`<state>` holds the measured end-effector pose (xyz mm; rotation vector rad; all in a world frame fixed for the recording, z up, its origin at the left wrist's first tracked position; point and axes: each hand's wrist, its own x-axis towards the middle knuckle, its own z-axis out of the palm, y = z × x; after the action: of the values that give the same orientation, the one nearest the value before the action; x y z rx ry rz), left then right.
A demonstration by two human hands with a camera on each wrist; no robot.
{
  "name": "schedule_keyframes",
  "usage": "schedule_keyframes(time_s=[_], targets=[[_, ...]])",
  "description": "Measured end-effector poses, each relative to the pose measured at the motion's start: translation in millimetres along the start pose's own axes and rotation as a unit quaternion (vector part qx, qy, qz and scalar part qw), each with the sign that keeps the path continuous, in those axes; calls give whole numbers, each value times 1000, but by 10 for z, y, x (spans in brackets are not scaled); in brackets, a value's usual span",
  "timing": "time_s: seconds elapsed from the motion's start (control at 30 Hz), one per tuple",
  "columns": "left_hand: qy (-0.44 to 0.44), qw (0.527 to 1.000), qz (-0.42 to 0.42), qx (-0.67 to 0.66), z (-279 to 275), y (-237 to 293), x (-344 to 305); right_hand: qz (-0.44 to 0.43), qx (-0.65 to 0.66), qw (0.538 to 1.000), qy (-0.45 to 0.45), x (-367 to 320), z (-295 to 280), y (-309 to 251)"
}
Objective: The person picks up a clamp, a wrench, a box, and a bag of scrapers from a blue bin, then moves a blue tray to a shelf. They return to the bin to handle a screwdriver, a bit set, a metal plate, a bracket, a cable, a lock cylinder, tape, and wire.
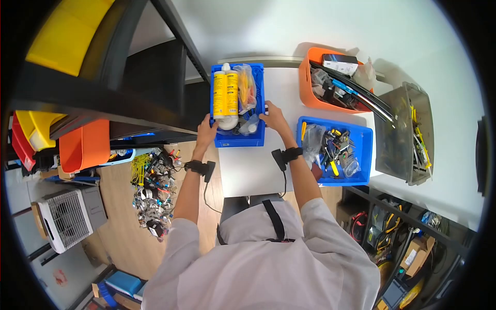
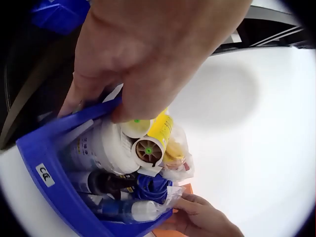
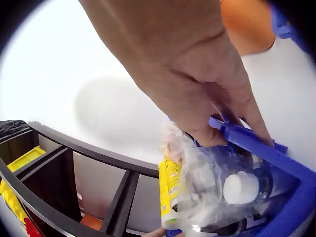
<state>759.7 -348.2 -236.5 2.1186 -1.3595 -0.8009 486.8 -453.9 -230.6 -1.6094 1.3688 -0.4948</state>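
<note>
A blue bin [image 1: 240, 141] stands at the table's far side, its long sides running away from the person. My left hand [image 1: 206, 132] grips its left wall, thumb inside the rim and fingers outside. On the opposite wall, my right hand [image 1: 275, 118] holds the rim the same way. Inside lie a yellow twin cartridge [image 1: 226, 93], clear plastic bags [image 1: 247, 85], a white round-bottomed container [image 2: 117, 145] and a coil of blue cable [image 2: 154, 187]. A white-capped bottle [image 3: 242, 187] shows close below the right hand.
Right of the bin, an orange basket [image 1: 306, 85] and a second blue bin [image 1: 336, 182] hold tools and parts. A grey translucent box [image 1: 395, 155] stands farther right. Black shelving [image 1: 155, 93] rises close on the left, with an orange bin [image 1: 85, 147] on it. Loose parts [image 1: 155, 191] cover some floor.
</note>
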Motion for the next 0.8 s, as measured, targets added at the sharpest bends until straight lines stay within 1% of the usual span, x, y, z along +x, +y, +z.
schedule_keyframes(time_s=[0.07, 0.1, 0.13, 0.17, 0.2, 0.23, 0.27, 0.3, 0.4, 0.43, 0.5, 0.53, 0.6, 0.63, 0.7, 0.73, 0.77, 0.8], targets=[[-21, 997, 38, 61, -37, -109, 61, -51, -79, 996, -2, 54, 20, 5], [-57, 998, 35, 22, -155, -19, 54, -77, -132, 988, 31, 121, 106, 77], [-69, 997, 30, -16, -76, -281, 163, -58, -130, 990, 12, 73, 64, -75], [-177, 981, -11, -77, -220, -139, 176, -13, -107, 994, -21, 84, 45, -158], [-171, 978, -40, -116, -220, -99, 158, -22, -121, 992, 6, 154, 174, -30], [-90, 992, -41, -79, -220, 29, 77, -3, -114, 993, -6, 187, 201, -11], [-75, 995, -44, -48, -163, 24, 82, 110, -39, 991, -68, 90, 6, -331], [-57, 997, -49, -15, -145, 29, 95, 115, -37, 991, -62, 92, 4, -310], [-95, 995, -39, -2, -84, 24, 140, 108, 33, 989, -99, 74, -21, -300], [-96, 995, -38, -1, -45, 20, 151, 109, 34, 989, -98, 43, -57, -317], [-83, 990, -82, -80, 17, -38, 179, 71, 46, 990, -109, 10, -121, -381], [-81, 990, -86, -77, 43, -107, 171, 71, 49, 990, -113, -55, -145, -410], [-141, 955, -129, -227, 46, -204, 243, 72, 80, 987, -116, -119, -234, -481], [-134, 956, -130, -225, 20, -201, 225, 65, 82, 987, -120, -141, -226, -452], [-122, 978, -126, -114, 29, -174, 129, 72, 97, 986, -118, -217, -203, -396], [-101, 980, -122, -117, 35, -152, 24, 64, 99, 985, -128, -284, -220, -397], [-113, 980, -116, -114, 18, -154, -81, 85, 101, 982, -135, -387, -233, -381], [-109, 980, -112, -120, -26, -31, -238, 104, 101, 979, -144, -490, -239, -360]])
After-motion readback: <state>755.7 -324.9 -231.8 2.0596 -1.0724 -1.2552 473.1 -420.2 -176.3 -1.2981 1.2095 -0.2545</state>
